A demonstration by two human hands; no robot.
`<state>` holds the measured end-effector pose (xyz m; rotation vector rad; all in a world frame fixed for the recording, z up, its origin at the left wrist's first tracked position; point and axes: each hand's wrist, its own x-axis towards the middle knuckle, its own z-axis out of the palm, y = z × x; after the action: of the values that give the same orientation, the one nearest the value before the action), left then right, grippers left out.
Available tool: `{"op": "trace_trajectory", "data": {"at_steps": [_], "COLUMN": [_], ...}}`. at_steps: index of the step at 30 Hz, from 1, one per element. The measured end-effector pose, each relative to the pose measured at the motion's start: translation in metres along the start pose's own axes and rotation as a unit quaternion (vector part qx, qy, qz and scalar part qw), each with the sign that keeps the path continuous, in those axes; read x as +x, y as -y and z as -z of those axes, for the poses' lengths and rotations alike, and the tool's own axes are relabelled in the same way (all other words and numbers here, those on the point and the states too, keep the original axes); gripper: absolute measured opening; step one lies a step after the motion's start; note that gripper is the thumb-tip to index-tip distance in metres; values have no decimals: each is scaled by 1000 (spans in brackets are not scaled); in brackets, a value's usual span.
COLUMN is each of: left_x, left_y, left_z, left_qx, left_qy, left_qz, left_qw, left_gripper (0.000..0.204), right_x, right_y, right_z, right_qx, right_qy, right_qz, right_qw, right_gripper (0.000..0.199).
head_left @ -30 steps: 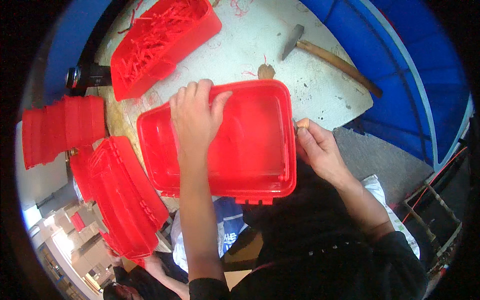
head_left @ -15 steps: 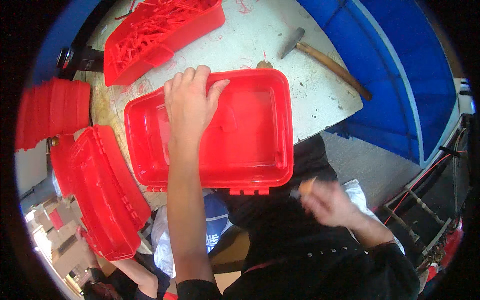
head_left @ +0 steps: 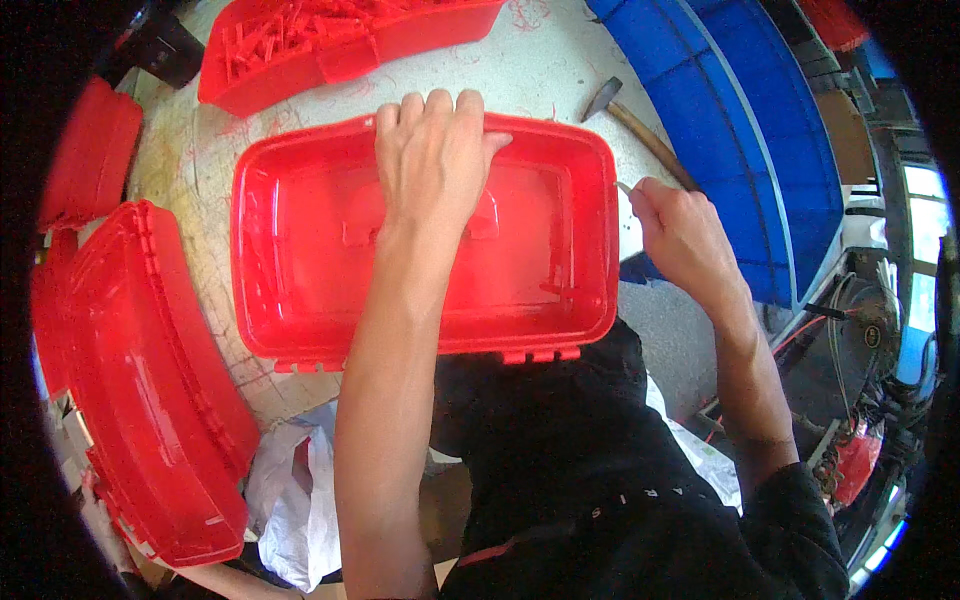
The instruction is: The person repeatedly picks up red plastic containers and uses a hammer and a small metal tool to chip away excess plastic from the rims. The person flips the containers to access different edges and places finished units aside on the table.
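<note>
A shallow red plastic box (head_left: 300, 240) with hinge tabs on its near edge lies open side up, over the near edge of the table and my lap. My left hand (head_left: 435, 165) is closed over the middle of its far rim, thumb on the inner side. Just beyond the box's right rim is my right hand (head_left: 692, 240), curled in a fist. A thin metal tip, seemingly of a small knife (head_left: 625, 187), pokes out toward that rim; its handle is hidden in the fist. Whether the tip touches the rim I cannot tell.
Behind the box stands a red bin (head_left: 290, 80) full of red plastic scraps. A wooden-handled hammer (head_left: 645, 135) lies beside a blue crate (head_left: 720, 130). Red boxes (head_left: 150, 370) are stacked at left, near another person's hand (head_left: 97, 505). A white bag (head_left: 300, 500) hangs below.
My right hand has risen from low beside my lap to the box's right rim, bringing the orange-handled tool. My left hand keeps its hold on the far rim. The whole view has shifted.
</note>
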<state>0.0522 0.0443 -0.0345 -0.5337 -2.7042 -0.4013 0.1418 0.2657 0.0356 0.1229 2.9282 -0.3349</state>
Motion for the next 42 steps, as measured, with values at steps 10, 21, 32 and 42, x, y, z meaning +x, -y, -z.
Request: {"op": "trace_trajectory", "data": {"at_steps": [10,21,32,42], "left_x": [1,2,5,19], "left_y": [0,0,0,28], "left_z": [-3,2,11,44], "left_qx": [-9,-10,33,58], "left_qy": [-13,3,47,206], "left_qz": [26,20,-7,5], "left_qw": [1000,1000,998,977], "left_gripper": [39,37,37,40], "right_x": [-47,-106,-83,-75], "right_y": [16,6,3,-65], "right_z": [-6,-17,-49,-56], "right_qx": [-62,47,305,419], "right_qy": [43,38,-68,-75], "right_qz": [-44,-2,-16,22], "right_qw": [996,998,950,905], "right_gripper": [18,19,30,31]}}
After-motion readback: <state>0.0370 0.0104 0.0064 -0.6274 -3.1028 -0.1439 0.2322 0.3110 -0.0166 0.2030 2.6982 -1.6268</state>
